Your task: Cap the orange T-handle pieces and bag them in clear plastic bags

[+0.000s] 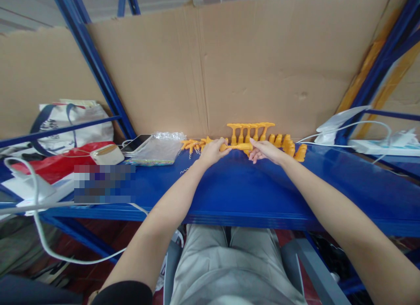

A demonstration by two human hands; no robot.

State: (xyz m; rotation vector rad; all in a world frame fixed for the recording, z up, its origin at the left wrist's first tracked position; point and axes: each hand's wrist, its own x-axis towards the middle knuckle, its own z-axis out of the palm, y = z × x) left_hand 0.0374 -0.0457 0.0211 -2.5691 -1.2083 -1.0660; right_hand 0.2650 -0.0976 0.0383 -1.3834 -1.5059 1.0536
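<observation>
A: Where's the yellow piece (240, 146)?
B: Btwn the two hands, lying roughly level, above the desk (243, 191) or on it — can't tell which. L hand (211, 152) is clamped on its L end, so that end's hidden.
A: And R hand (264, 152)?
B: At the other end. Thumb's up by the tip, fingers loosely curled below, w/ a gap btwn. Can't tell if it's really gripping or just touching.
A: What's behind them?
B: A row of T-shaped pieces (251, 125), standing just beyond the hands, btwn L & R. Lower ends partly blocked by the piece & R hand.
A: Right of R hand?
B: Stubby yellow pieces (288, 145), bunched close; a few overlap, so no exact count.
A: Left of L hand?
B: Yellow corkscrews (190, 145), w/ thin metal spirals, in a tangle partly hidden by L hand. Another spiral (184, 170) is nearer the body, beside the L forearm — v. small, hard to make out.
A: Farther left?
B: Clear plastic bag (157, 151), contents unclear, then a phone (137, 143). Nearer the body there's a pixelated patch; can't read what's under it.
</observation>
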